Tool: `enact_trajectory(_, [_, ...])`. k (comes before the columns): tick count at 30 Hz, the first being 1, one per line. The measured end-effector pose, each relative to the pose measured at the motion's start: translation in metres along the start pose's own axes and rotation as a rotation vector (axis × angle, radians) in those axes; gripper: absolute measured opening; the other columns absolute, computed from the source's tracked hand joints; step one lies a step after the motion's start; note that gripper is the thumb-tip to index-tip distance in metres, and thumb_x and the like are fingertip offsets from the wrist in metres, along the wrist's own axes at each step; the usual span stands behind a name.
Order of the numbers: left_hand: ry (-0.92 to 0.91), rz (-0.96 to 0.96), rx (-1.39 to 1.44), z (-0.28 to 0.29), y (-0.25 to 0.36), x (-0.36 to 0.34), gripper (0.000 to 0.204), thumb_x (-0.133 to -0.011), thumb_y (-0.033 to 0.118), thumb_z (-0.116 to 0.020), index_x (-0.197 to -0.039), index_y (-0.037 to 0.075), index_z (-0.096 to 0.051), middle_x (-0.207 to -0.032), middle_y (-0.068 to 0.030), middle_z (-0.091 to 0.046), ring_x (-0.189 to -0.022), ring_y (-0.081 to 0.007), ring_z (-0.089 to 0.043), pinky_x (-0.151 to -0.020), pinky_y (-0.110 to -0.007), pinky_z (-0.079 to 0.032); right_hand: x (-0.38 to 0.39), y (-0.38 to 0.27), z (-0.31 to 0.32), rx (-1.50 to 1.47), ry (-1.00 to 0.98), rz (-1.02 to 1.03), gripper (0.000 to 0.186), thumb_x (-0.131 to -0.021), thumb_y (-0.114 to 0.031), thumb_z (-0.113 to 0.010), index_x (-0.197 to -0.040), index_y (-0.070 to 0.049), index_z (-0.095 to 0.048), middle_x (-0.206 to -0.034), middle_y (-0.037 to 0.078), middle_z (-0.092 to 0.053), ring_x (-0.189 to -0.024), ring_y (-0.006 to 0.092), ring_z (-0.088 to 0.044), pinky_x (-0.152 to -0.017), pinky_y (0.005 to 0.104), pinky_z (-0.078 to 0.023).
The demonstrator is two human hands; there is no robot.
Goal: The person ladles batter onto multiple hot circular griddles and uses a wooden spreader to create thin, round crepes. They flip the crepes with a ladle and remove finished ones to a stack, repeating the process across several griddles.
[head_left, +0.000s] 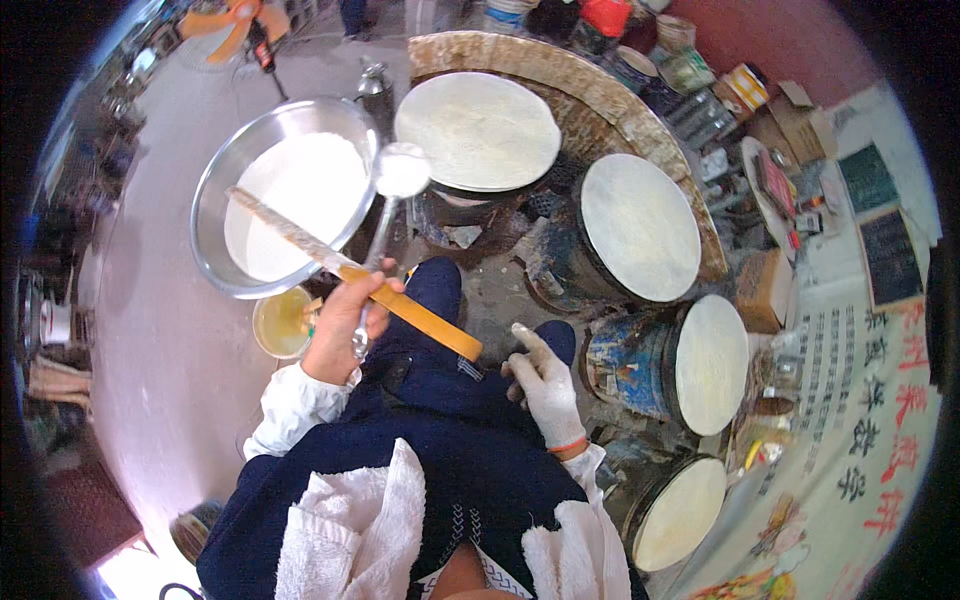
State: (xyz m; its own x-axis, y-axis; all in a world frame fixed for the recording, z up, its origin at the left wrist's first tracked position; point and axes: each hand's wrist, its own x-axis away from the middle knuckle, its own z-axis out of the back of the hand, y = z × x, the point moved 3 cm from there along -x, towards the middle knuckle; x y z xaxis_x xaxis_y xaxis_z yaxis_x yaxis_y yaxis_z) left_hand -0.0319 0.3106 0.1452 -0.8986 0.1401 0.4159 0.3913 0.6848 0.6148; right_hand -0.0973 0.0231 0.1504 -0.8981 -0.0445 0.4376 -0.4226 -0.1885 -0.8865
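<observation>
Plainly, left fingers (376, 320) clutch ladle (403, 172) and scraper (420, 318); gloved right fingers (534, 346) half-spread (a banner (825, 475) bears red characters (909, 440)).

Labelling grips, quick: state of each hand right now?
Left hand: closed on a metal ladle and a wooden stick.
Right hand: gloved, partly open, holding nothing visible.

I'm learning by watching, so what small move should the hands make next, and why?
Probably the left hand should ease the ladle rightward over the nearest round plate, keeping it level: its cup appears to hold white liquid like that in the metal bowl, and in this view it sits between bowl and plate.
</observation>
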Motion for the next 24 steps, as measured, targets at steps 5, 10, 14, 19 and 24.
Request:
enact_trajectory(5, [0.185,-0.166,0.097,0.054,0.021,0.016,0.034,-0.1,0.013,-0.056,-0.129,-0.005,-0.052,-0.096,-0.0089,-0.068,-0.05,-0.0038,-0.042,-0.038,-0.017,-0.036,-0.029,0.013,-0.017,0.084,-0.194,-0.035,0.047,-0.098,-0.019,-0.057,-0.144,-0.009,-0.052,-0.088,0.003,-0.067,-0.056,0.0058,-0.054,-0.049,0.0204,-0.042])
enact_trajectory(10, [0.242,-0.214,0.111,0.073,0.039,0.013,0.033,-0.099,0.013,-0.057,-0.128,-0.003,-0.053,-0.096,-0.0104,-0.069,-0.047,-0.0051,-0.041,-0.037,-0.019,-0.033,-0.07,0.022,-0.03,0.131,-0.259,0.082,0.046,-0.098,-0.022,-0.062,-0.139,-0.002,-0.055,-0.106,0.01,-0.069,-0.075,0.0103,-0.061,-0.067,0.026,-0.051])
enact_trajectory(14, [0.266,-0.212,0.135,0.073,0.053,0.001,0.036,-0.1,0.011,-0.056,-0.131,-0.006,-0.05,-0.097,-0.0119,-0.068,-0.048,-0.0049,-0.039,-0.037,-0.019,-0.033,-0.104,0.006,-0.038,0.15,-0.312,0.069,0.048,-0.096,-0.023,-0.065,-0.138,0.0,-0.055,-0.121,0.015,-0.068,-0.099,0.015,-0.065,-0.086,0.0285,-0.052])
enact_trajectory(19, [0.213,-0.206,0.144,0.059,0.067,-0.019,0.039,-0.1,0.011,-0.055,-0.134,-0.007,-0.047,-0.098,-0.0124,-0.066,-0.049,-0.0057,-0.041,-0.038,-0.019,-0.036,-0.206,0.005,-0.029,0.227,-0.258,0.235,0.048,-0.092,-0.022,-0.068,-0.131,0.005,-0.059,-0.13,0.019,-0.065,-0.123,0.0256,-0.06,-0.106,0.0342,-0.045])
enact_trajectory(24, [0.215,-0.178,0.185,0.067,0.071,-0.039,0.04,-0.1,0.012,-0.053,-0.134,-0.008,-0.046,-0.098,-0.0135,-0.066,-0.049,-0.0064,-0.04,-0.04,-0.019,-0.039,-0.304,-0.048,-0.023,0.664,0.155,0.363,0.053,-0.083,-0.028,-0.073,-0.129,-0.001,-0.062,-0.123,0.022,-0.066,-0.108,0.0353,-0.066,-0.095,0.0402,-0.05])
